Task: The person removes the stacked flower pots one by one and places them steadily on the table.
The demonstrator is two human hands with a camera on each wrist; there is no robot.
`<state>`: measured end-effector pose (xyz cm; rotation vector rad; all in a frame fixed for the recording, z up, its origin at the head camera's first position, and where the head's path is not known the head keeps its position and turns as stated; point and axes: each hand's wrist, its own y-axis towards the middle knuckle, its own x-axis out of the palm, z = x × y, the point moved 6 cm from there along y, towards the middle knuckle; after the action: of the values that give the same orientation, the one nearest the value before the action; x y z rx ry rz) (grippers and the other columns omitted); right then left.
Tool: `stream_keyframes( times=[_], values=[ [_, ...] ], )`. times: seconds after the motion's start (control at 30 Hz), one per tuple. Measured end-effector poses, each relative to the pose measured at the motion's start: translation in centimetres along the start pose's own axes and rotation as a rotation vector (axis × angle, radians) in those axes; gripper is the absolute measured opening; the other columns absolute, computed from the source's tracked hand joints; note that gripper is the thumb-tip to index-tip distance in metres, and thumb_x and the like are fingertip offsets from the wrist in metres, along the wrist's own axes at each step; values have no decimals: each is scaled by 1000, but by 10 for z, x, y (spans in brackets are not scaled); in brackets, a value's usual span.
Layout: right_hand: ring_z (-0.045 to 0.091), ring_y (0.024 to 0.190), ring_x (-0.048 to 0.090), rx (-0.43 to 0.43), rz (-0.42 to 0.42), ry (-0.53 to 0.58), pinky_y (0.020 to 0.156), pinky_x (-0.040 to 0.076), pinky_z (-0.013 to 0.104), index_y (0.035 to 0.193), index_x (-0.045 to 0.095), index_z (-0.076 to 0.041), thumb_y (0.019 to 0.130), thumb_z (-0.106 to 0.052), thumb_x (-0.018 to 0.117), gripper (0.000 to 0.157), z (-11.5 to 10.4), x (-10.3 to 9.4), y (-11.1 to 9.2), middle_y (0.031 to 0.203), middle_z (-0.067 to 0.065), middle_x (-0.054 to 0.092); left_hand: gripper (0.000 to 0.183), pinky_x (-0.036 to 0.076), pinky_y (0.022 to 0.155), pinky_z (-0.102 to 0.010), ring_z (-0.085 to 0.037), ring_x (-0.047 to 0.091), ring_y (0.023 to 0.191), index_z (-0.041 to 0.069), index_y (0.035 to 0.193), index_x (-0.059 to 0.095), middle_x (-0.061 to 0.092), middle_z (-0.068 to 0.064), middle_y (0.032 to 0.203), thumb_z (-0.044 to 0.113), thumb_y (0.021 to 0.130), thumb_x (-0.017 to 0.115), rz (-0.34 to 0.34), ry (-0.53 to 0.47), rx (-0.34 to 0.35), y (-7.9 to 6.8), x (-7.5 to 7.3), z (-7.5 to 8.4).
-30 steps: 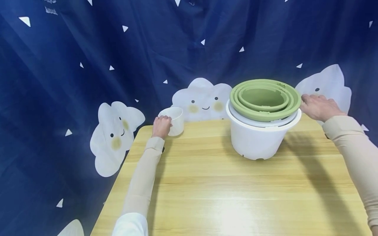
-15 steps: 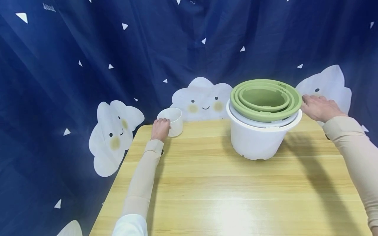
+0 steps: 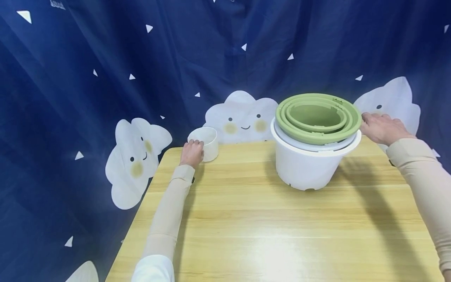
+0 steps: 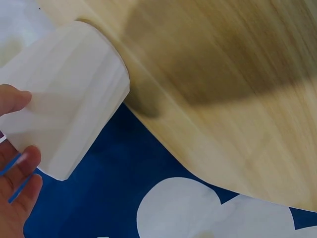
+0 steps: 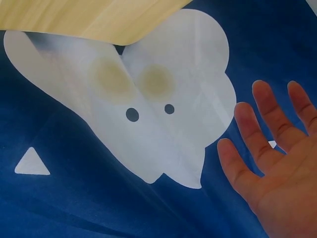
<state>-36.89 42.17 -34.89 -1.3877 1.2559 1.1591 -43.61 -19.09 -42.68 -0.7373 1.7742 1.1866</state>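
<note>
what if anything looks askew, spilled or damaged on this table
Nothing clearly stands out; no spill or break shows. The green pots sit nested inside the large white pot. The dark notches at its base might seem odd, but look like deliberate cut-outs.

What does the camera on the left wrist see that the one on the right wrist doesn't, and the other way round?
Only the left wrist view shows the left hand holding a white cup, and a broad dark shadow across the wooden table.

Only the right wrist view shows the right hand, spread open and holding nothing, beside a cloud print with two dark eyes.

Both share an edge of that table, the blue curtain and white cloud shapes on it.
</note>
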Motion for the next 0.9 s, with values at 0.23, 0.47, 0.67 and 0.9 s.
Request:
stream_keyframes(
  times=[0.23,0.47,0.67,0.9],
  values=[
    [68,123,39,5,-10,2,87,37,81,143,37,8,104,-63,9,86,2,0,0,143,44,41,17,55,79,-53,-40,68,93,-1,102,70,73,-19,98,12,91,72,-54,-22,-9,4,-2,-1],
    [67,123,40,4,-11,-2,87,38,81,143,37,8,104,-63,10,85,3,1,0,143,44,41,31,53,85,-53,-39,67,104,1,118,68,73,-18,112,22,96,62,-130,-64,-23,5,-4,-5],
    [68,124,38,5,-20,6,88,37,82,144,37,7,104,-64,10,86,1,2,0,145,44,39,41,52,86,-52,-39,67,111,6,128,66,71,-16,123,32,97,58,-97,-113,-33,7,-14,-8],
    [68,123,39,-3,-19,-2,88,37,82,144,37,7,104,-63,10,85,0,0,1,144,44,40,32,53,81,-50,-37,68,103,6,115,71,73,-14,113,31,99,60,-7,-231,-27,21,-43,-6]
  ],
)
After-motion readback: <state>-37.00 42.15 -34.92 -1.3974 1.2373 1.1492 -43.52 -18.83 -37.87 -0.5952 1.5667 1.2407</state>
